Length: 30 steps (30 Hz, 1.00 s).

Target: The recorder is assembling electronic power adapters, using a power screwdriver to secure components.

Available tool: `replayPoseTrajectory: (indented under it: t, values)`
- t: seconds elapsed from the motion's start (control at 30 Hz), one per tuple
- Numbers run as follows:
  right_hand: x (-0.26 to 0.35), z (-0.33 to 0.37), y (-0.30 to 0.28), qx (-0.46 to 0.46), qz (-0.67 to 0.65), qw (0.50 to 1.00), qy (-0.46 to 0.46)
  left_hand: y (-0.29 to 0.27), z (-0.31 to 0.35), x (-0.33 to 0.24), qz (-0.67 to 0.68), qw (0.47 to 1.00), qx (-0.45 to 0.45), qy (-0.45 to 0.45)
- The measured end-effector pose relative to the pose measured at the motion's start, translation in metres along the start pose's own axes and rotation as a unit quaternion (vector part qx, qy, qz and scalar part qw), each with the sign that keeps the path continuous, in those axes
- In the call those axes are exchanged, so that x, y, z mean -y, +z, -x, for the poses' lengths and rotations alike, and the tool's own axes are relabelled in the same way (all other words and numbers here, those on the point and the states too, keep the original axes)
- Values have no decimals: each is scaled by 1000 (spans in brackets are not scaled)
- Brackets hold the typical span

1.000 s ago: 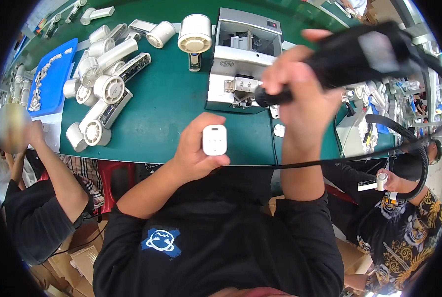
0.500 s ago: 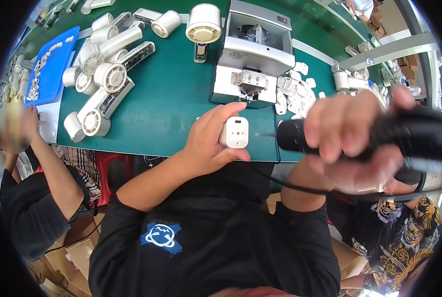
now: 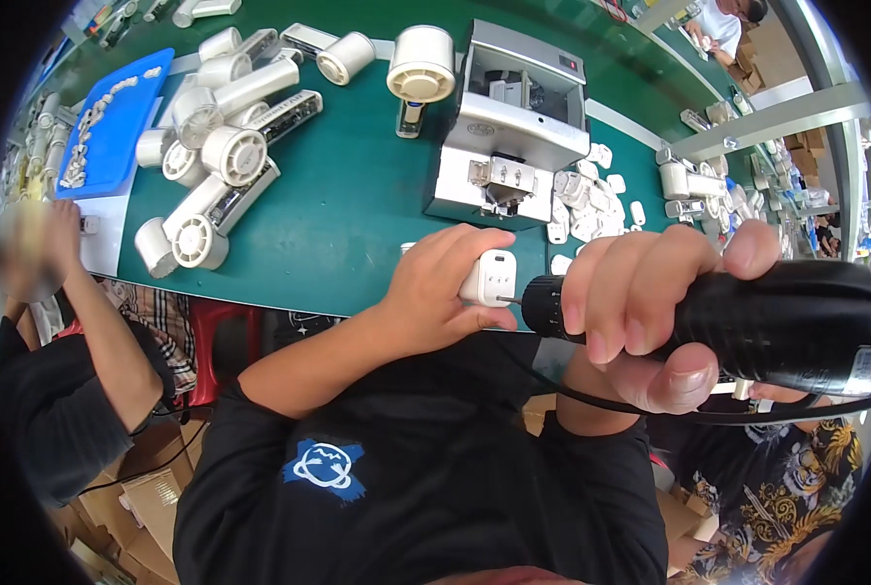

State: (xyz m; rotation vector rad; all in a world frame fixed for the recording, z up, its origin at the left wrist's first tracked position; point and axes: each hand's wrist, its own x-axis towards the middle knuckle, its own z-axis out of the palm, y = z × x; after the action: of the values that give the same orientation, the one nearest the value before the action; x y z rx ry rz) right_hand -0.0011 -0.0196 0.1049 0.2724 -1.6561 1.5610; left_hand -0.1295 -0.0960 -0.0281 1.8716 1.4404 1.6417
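Note:
My left hand (image 3: 442,290) holds a small white plastic part (image 3: 490,277) at the near edge of the green table (image 3: 343,205). My right hand (image 3: 650,312) is wrapped around a black electric screwdriver (image 3: 747,322) held level, with its cord trailing below. The bit tip touches the right side of the white part.
A grey metal machine (image 3: 513,122) stands just beyond my hands, with a heap of small white parts (image 3: 586,200) to its right. Several white cylindrical housings (image 3: 216,146) lie at the left by a blue tray (image 3: 114,122). Another person's arm (image 3: 94,322) is at my left; a person in a patterned shirt (image 3: 796,458) is at my right.
The screwdriver has swung down from above the machine and come in from the right until its bit meets the white part. My left hand lifted and turned the part toward it.

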Motion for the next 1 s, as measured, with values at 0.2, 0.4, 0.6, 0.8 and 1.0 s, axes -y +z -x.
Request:
replayPoseTrajectory:
  t: [0.2,0.4,0.6,0.8,1.0]
  values:
    - [3,5,3,-76,-73,993,-57,-15,-1,-16,3,999,29,-27]
    - [32,17,-49,-175,203,963,23,-119,-95,-34,-228,972,-53,-29]
    - [16,19,-54,-182,220,958,12,-224,-208,99,-478,843,243,-33]
    - [28,119,-97,-357,363,849,139,-225,-231,181,-472,752,446,-108]
    - [-54,148,-160,-261,655,659,260,-227,-236,202,-396,707,556,-184]
